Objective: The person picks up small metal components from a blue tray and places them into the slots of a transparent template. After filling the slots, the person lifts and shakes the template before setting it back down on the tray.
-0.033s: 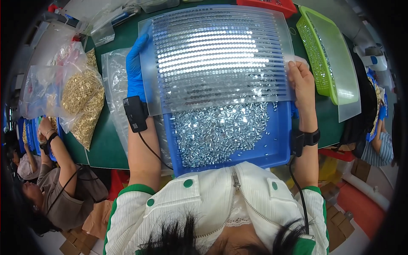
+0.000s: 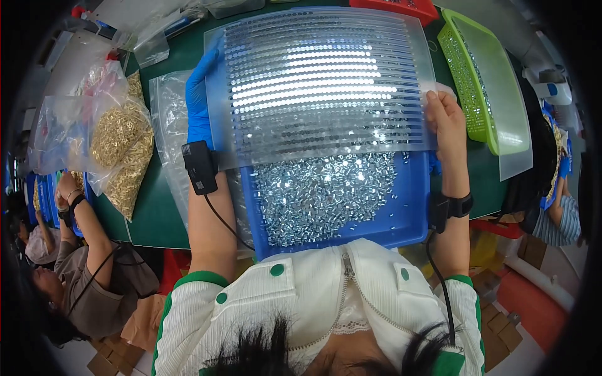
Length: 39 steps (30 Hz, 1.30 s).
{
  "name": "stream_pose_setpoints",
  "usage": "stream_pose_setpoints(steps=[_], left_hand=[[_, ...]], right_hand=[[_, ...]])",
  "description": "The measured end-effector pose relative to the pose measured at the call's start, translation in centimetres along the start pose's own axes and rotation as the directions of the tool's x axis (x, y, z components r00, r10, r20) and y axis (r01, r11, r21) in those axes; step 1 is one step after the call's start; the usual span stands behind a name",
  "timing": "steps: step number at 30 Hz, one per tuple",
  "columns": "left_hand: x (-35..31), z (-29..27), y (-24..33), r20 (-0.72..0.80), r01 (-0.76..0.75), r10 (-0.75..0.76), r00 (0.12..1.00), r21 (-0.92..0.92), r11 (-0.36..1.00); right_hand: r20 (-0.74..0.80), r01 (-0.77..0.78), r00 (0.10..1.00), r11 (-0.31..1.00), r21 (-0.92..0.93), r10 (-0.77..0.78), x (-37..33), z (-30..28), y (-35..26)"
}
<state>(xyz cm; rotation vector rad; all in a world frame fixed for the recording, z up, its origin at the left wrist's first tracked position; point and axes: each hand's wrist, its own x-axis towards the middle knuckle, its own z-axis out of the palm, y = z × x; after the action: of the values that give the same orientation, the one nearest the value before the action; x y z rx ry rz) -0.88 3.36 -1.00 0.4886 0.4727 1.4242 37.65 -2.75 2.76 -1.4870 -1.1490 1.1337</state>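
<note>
A translucent plastic sheet with many parallel grooves [image 2: 414, 62] is held over the far part of a blue tray [image 2: 411, 216]. Rows of small shiny metal pieces fill much of its grooves; the lower right grooves look sparser. My left hand [image 2: 199, 103], in a blue glove, grips the sheet's left edge, its fingertips partly hidden behind it. My bare right hand [image 2: 446, 119] pinches the right edge between thumb and fingers. Below the sheet, a heap of loose small silvery metal cylinders [image 2: 320, 200] lies in the tray, mostly toward the left and middle.
Plastic bags of gold-coloured metal parts [image 2: 122, 141] lie on the green table [image 2: 160, 219] at left. A lime-green basket [image 2: 467, 81] with another translucent sheet [image 2: 505, 94] stands at right. A red bin [image 2: 401, 7] is at the back. A co-worker's arm [image 2: 91, 225] works at far left.
</note>
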Motion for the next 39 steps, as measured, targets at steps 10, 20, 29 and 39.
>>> stream_pose_setpoints(steps=[10, 20, 29, 39], left_hand=[[0.6, -3.0, 0.8, 0.037, 0.161, -0.160, 0.986, -0.022, 0.987], [0.3, -1.6, 0.4, -0.019, 0.156, -0.157, 0.987, -0.045, 0.987], [0.2, -2.1, 0.9, 0.090, 0.223, -0.217, 0.972, -0.065, 0.973], [0.0, -1.5, 0.5, 0.063, 0.194, -0.188, 0.980, -0.109, 0.975]], right_hand=[[-0.012, 0.085, 0.996, 0.992, 0.091, -0.084, -2.6, 0.2, -3.7], [-0.006, 0.077, 0.997, 0.995, 0.070, -0.077, -2.2, 0.1, -3.1], [-0.024, 0.083, 0.996, 0.995, 0.052, -0.082, -2.0, 0.2, -3.5], [-0.053, 0.080, 0.996, 0.995, 0.051, -0.077, -2.2, 0.5, -4.7]])
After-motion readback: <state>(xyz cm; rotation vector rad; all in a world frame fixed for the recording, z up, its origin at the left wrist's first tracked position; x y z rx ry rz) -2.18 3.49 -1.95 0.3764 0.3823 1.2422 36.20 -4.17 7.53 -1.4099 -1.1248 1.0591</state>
